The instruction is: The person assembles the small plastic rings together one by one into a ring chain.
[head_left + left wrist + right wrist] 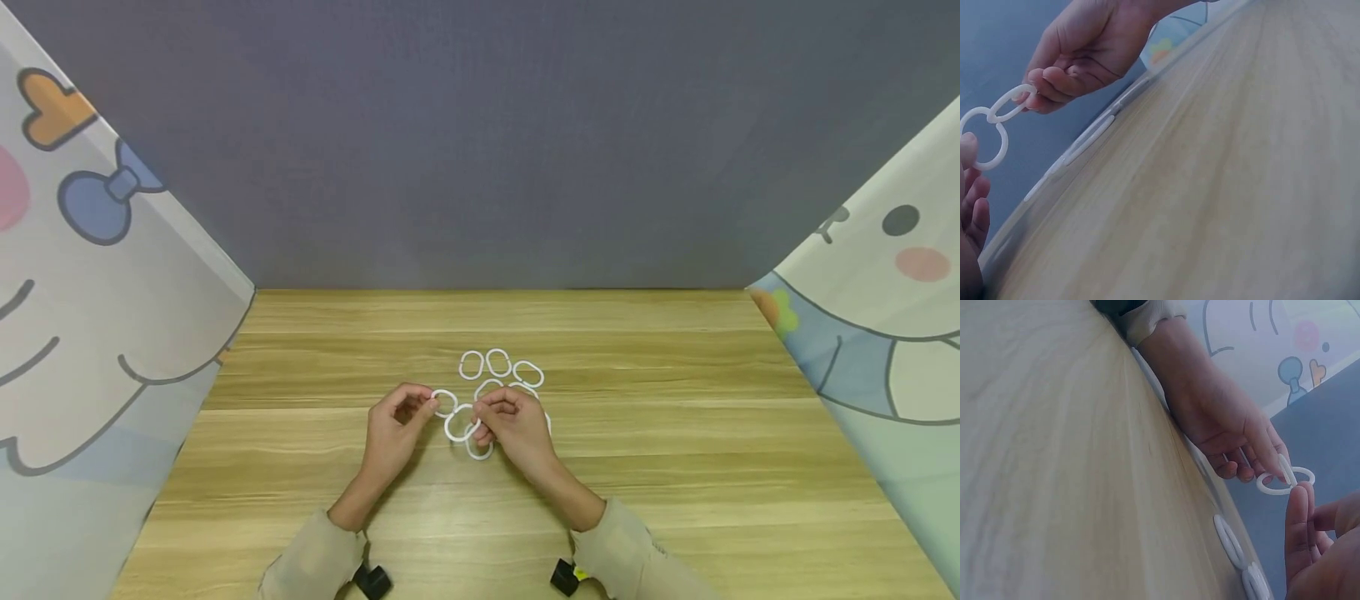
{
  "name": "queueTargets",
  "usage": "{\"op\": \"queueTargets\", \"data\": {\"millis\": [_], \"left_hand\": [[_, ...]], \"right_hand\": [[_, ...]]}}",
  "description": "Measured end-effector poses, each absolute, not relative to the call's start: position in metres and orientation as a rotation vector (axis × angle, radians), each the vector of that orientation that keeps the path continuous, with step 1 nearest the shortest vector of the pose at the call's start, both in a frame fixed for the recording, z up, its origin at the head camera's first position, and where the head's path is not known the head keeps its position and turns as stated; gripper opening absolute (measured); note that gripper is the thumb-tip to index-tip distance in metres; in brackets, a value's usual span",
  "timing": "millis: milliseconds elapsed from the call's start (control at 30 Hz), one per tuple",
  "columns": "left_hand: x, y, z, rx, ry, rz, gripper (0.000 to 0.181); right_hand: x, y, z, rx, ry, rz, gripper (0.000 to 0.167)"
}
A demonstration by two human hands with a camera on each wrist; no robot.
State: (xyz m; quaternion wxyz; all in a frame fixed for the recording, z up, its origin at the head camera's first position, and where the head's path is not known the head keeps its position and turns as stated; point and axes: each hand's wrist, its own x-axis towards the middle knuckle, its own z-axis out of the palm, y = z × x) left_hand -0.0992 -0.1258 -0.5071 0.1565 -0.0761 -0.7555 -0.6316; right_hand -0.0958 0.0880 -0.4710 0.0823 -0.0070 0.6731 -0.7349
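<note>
Two white oval rings are linked together between the hands, held above the table. My left hand (393,429) pinches the left ring (444,403) between thumb and fingertips. The right ring (447,425) is pinched by my right hand (521,429), close to the left one. In the left wrist view the ring at the left hand (1002,147) passes through the ring at the right hand (1004,100). Below the hands, one loose ring (480,456) lies partly hidden by the right hand and the held ring.
Several more white rings lie on the wooden table (675,433) just beyond the hands, among them one at the back left (462,364) and one at the back right (539,375). A grey panel (495,150) stands behind the table, with cartoon-printed sheets (172,283) at both sides.
</note>
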Motion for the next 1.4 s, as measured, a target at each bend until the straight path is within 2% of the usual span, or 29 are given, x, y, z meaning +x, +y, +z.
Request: {"op": "queueTargets", "data": {"millis": [267, 467, 600, 733, 1033, 1233, 1400], "left_hand": [[-0.100, -0.126, -0.508, -0.268, -2.154, -1.804, 0.008], [-0.100, -0.126, -0.510, -0.386, -2.192, -1.734, 0.011], [-0.099, -0.127, -0.511, -0.383, -2.225, -1.686, 0.011], [-0.098, -0.128, -0.511, -0.386, -2.255, -1.695, 0.012], [-0.090, -0.137, -0.514, -0.595, -2.243, -1.614, 0.016], [-0.083, -0.146, -0.514, -0.563, -2.266, -1.514, 0.018], [-0.083, -0.146, -0.515, -0.605, -2.294, -1.385, 0.011]], "right_hand": [[-0.098, 0.088, -0.474, 0.004, 1.973, -2.220, 0.013], [-0.098, 0.088, -0.475, -0.085, 1.973, -2.218, 0.028], [-0.097, 0.089, -0.475, -0.105, 1.999, -2.204, 0.032], [-0.095, 0.089, -0.476, -0.088, 2.013, -2.182, 0.027], [-0.089, 0.092, -0.479, -0.088, 2.003, -2.188, 0.018], [-0.083, 0.092, -0.481, -0.236, 2.087, -2.050, 0.013], [-0.079, 0.090, -0.482, -0.316, 2.184, -1.966, 0.012]]}}
